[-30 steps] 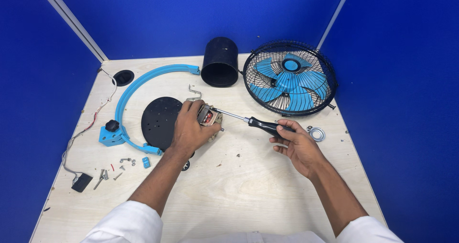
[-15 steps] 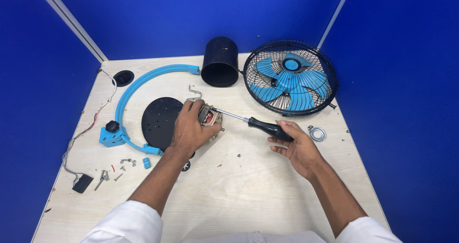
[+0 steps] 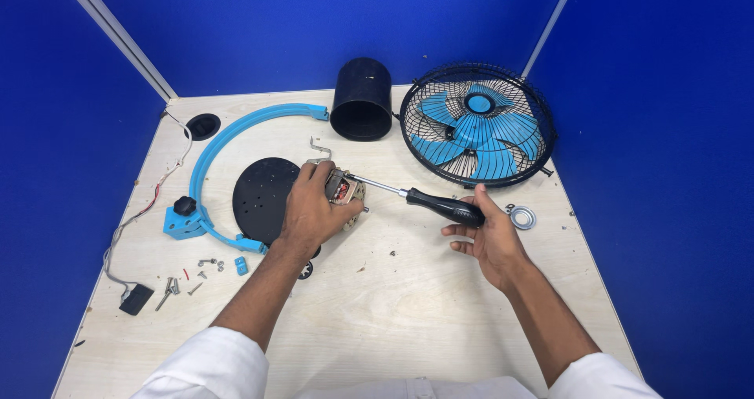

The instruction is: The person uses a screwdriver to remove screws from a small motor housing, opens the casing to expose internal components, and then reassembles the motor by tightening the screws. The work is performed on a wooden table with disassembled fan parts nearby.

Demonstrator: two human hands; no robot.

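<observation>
My left hand (image 3: 310, 209) grips a small electric motor (image 3: 343, 191) with copper windings, pressing it to the wooden table (image 3: 408, 305) beside a round black plate (image 3: 263, 195). My right hand (image 3: 487, 238) holds the black handle of a screwdriver (image 3: 440, 205). Its metal shaft runs left, and the tip meets the motor's top. The fingers of the right hand are partly spread under the handle.
A blue-bladed fan in a black wire cage (image 3: 477, 124) lies at the back right, a black cylinder housing (image 3: 361, 99) behind the motor. A blue curved bracket (image 3: 228, 144) arcs at left, with loose screws (image 3: 200, 269), a wire with a black plug (image 3: 135, 298), and a metal ring (image 3: 522, 217).
The right hand has loosened around the screwdriver handle, its fingers spreading; the handle sits slightly lower. The left hand stays on the motor.
</observation>
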